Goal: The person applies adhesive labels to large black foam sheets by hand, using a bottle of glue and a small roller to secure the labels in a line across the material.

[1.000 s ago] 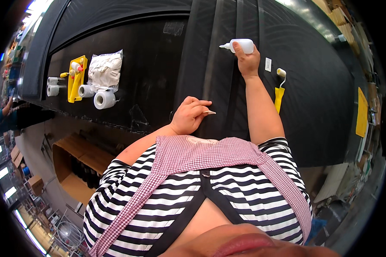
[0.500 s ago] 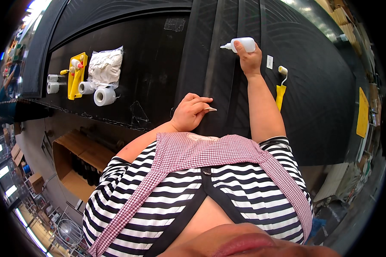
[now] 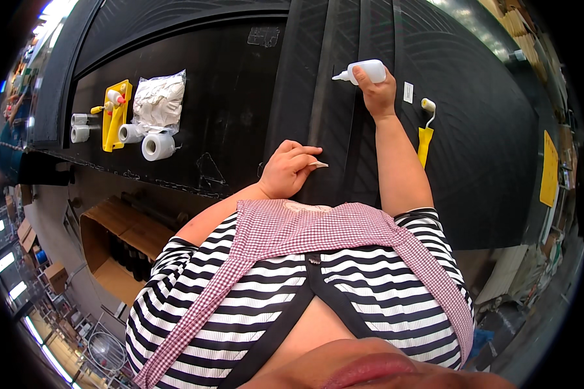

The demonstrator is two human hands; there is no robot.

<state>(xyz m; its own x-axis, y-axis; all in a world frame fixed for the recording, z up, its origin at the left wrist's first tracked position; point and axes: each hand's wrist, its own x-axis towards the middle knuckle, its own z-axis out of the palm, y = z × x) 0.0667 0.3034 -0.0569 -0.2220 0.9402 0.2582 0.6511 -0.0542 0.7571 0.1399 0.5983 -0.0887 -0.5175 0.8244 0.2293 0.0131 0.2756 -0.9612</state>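
My right hand (image 3: pixel 379 96) grips a white squeeze bottle (image 3: pixel 370 71) tilted on its side, its thin nozzle pointing left. The nozzle hangs over a long black strip (image 3: pixel 318 97) on the dark work surface; whether the tip touches it I cannot tell. Closer to my body, my left hand (image 3: pixel 284 172) pinches a small, pale, pointed piece (image 3: pixel 319 165) between thumb and fingers, low over the same strip. Its exact kind is too small to make out.
Left on the black surface (image 3: pixel 220 117) lie a yellow roller tray (image 3: pixel 124 135), a clear bag of white cloths (image 3: pixel 159 100) and several white rolls (image 3: pixel 157 147). A yellow-handled paint roller (image 3: pixel 425 144) lies right of my forearm. Below the left edge stands an open cardboard box (image 3: pixel 120 285).
The bottle has tipped slightly, so its nozzle tip sits a little nearer to me. My left hand stays in place with the pale piece.
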